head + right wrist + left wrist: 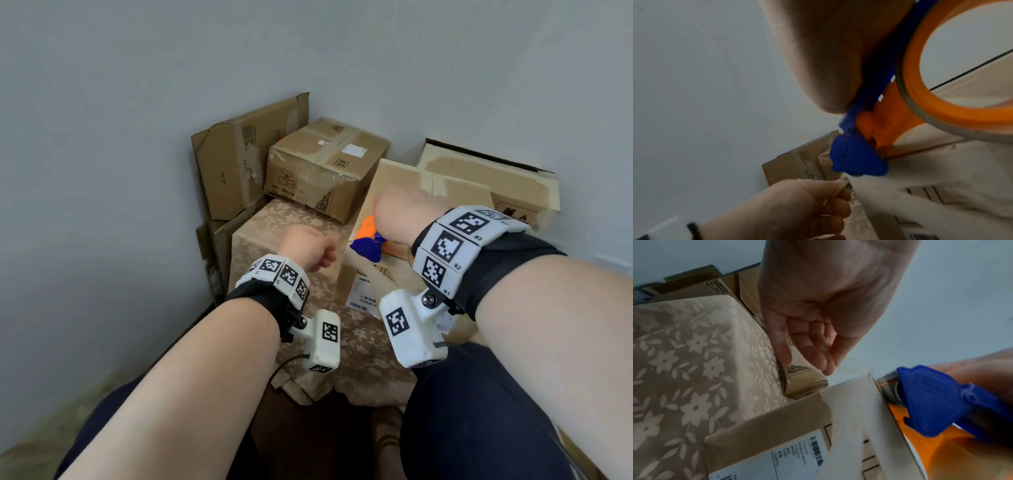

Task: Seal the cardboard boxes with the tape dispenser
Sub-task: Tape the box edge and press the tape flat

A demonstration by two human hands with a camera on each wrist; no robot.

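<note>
Grip check: my right hand (404, 212) is wrapped round the tape dispenser (368, 241), its blue cutter head at the left top edge of the cardboard box (855, 418) on the cloth-covered tabletop (274, 222). My left hand (807, 344) is loose, fingers relaxed and carrying nothing, hovering just left of that cutter head. Box lies right of the left hand and under the dispenser, so I judge the right hand is nearer for the next pull along the box's length.
</note>
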